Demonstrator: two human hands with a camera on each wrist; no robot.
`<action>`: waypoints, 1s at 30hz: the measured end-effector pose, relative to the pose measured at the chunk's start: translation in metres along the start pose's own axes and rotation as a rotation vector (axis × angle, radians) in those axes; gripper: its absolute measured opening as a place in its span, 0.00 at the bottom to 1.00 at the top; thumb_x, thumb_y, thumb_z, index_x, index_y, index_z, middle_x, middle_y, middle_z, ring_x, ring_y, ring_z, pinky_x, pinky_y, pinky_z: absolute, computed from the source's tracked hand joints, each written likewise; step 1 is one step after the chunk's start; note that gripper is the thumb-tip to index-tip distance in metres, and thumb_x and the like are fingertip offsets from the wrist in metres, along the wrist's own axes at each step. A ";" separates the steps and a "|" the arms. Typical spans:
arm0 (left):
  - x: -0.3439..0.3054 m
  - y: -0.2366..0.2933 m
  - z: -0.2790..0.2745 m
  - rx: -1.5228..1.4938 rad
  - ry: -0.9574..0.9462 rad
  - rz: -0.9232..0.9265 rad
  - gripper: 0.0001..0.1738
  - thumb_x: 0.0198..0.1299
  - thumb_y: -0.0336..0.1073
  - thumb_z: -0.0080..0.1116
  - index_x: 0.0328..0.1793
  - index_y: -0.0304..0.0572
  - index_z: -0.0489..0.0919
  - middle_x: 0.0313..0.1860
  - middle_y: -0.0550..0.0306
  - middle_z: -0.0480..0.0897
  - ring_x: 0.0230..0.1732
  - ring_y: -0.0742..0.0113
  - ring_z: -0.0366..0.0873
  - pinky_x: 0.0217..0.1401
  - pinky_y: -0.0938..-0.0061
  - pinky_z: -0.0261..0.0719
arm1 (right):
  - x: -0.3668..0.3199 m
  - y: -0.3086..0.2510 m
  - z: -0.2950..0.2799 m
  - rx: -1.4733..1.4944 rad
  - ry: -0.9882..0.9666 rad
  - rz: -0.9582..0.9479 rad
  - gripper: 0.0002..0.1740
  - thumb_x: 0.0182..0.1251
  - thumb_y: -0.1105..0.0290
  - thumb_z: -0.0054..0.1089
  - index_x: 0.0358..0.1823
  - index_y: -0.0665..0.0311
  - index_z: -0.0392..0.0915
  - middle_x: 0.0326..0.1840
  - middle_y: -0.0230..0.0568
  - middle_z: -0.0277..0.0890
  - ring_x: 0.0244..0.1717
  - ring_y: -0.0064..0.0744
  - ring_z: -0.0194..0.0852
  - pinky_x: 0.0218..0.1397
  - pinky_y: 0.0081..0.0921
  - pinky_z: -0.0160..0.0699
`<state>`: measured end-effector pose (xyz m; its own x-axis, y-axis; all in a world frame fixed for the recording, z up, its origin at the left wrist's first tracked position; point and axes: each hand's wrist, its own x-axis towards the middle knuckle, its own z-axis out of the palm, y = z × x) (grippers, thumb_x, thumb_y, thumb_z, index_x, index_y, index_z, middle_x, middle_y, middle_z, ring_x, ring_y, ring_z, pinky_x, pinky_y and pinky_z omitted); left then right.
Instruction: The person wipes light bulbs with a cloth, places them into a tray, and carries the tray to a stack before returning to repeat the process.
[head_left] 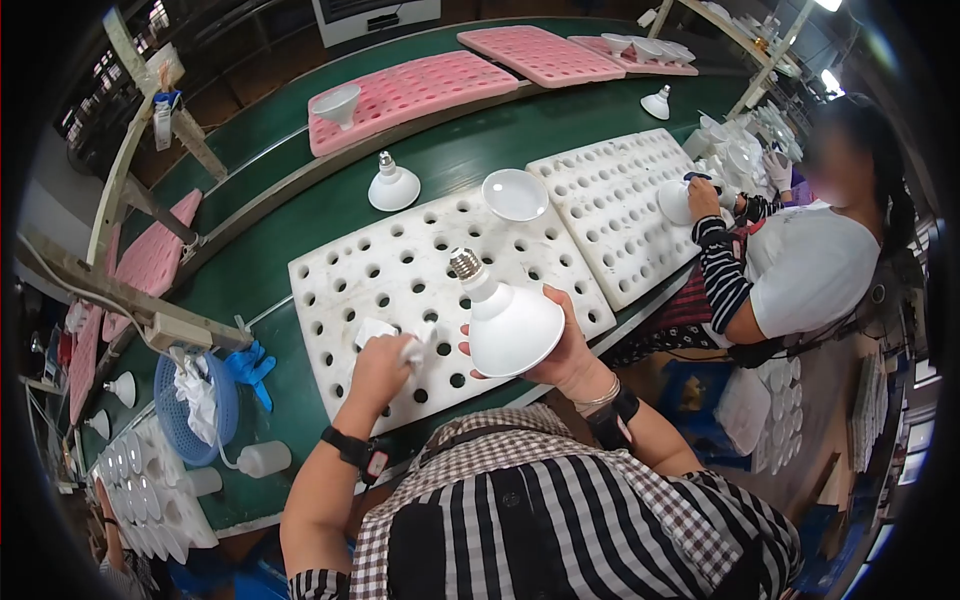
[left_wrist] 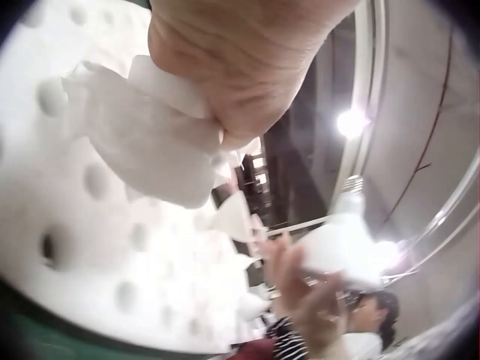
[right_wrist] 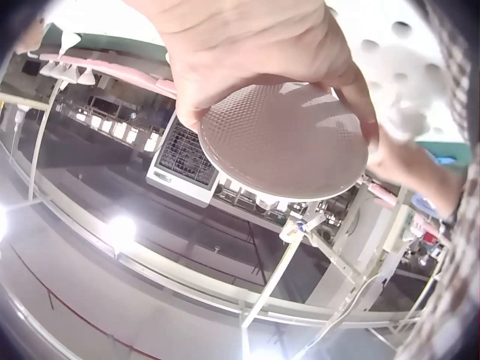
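Observation:
My right hand (head_left: 567,352) grips a white reflector light bulb (head_left: 512,330) around its wide end, with the metal screw base tilted up and to the left. In the right wrist view the bulb's textured round lens (right_wrist: 285,142) faces the camera, fingers and thumb around its rim. A crumpled white cloth (left_wrist: 142,135) is pinched in my left hand (head_left: 378,375), just left of the bulb and over the white foam board (head_left: 330,290) with rows of holes. Another white bulb (head_left: 515,195) lies at the board's far edge, lens up.
Left of the board, a bulb (head_left: 394,188) stands on the green table (head_left: 260,235). A second holed board (head_left: 600,210) adjoins on the right, where another person (head_left: 810,260) handles a bulb. A blue basket (head_left: 190,440), blue glove (head_left: 252,372) and white bottle (head_left: 265,459) are at left. Pink trays (head_left: 420,90) lie behind.

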<state>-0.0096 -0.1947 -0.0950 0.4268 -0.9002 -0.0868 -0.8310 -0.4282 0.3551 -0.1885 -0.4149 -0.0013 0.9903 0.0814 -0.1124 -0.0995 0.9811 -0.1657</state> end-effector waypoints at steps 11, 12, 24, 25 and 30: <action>0.006 0.088 -0.105 -0.396 0.523 0.049 0.31 0.47 0.37 0.71 0.61 0.46 0.77 0.59 0.45 0.77 0.58 0.50 0.77 0.63 0.64 0.73 | 0.007 0.018 -0.034 -0.433 0.267 0.050 0.36 0.67 0.46 0.48 0.71 0.60 0.61 0.64 0.45 0.70 0.61 0.41 0.73 0.61 0.44 0.75; 0.007 0.086 -0.098 -0.553 0.429 -0.043 0.31 0.47 0.35 0.70 0.62 0.44 0.77 0.56 0.49 0.79 0.56 0.55 0.78 0.61 0.65 0.74 | 0.003 0.015 -0.035 -0.472 0.299 0.041 0.38 0.67 0.48 0.50 0.73 0.59 0.56 0.66 0.45 0.68 0.63 0.41 0.71 0.62 0.43 0.74; -0.022 -0.008 -0.037 -0.935 0.401 -0.546 0.27 0.54 0.36 0.67 0.60 0.36 0.77 0.49 0.50 0.83 0.47 0.62 0.82 0.53 0.70 0.78 | 0.001 0.001 -0.058 -0.611 0.334 0.059 0.45 0.62 0.45 0.53 0.78 0.51 0.50 0.68 0.43 0.65 0.62 0.40 0.69 0.60 0.43 0.73; -0.030 -0.012 -0.032 -0.773 0.267 -0.453 0.28 0.53 0.38 0.68 0.61 0.39 0.77 0.50 0.49 0.83 0.50 0.59 0.81 0.56 0.68 0.77 | 0.001 -0.001 -0.060 -0.584 0.338 0.051 0.45 0.62 0.45 0.54 0.78 0.51 0.51 0.67 0.43 0.65 0.62 0.40 0.69 0.61 0.43 0.73; -0.036 -0.007 -0.043 -0.578 0.411 -0.369 0.28 0.56 0.38 0.64 0.65 0.41 0.75 0.53 0.54 0.81 0.53 0.63 0.78 0.56 0.73 0.75 | 0.007 0.004 -0.060 -0.553 0.314 0.048 0.46 0.61 0.46 0.56 0.79 0.51 0.48 0.68 0.43 0.64 0.63 0.40 0.68 0.62 0.41 0.72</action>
<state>-0.0032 -0.1562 -0.0540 0.8291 -0.5588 0.0174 -0.3420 -0.4823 0.8065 -0.1882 -0.4215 -0.0618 0.9162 -0.0142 -0.4005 -0.2617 0.7356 -0.6248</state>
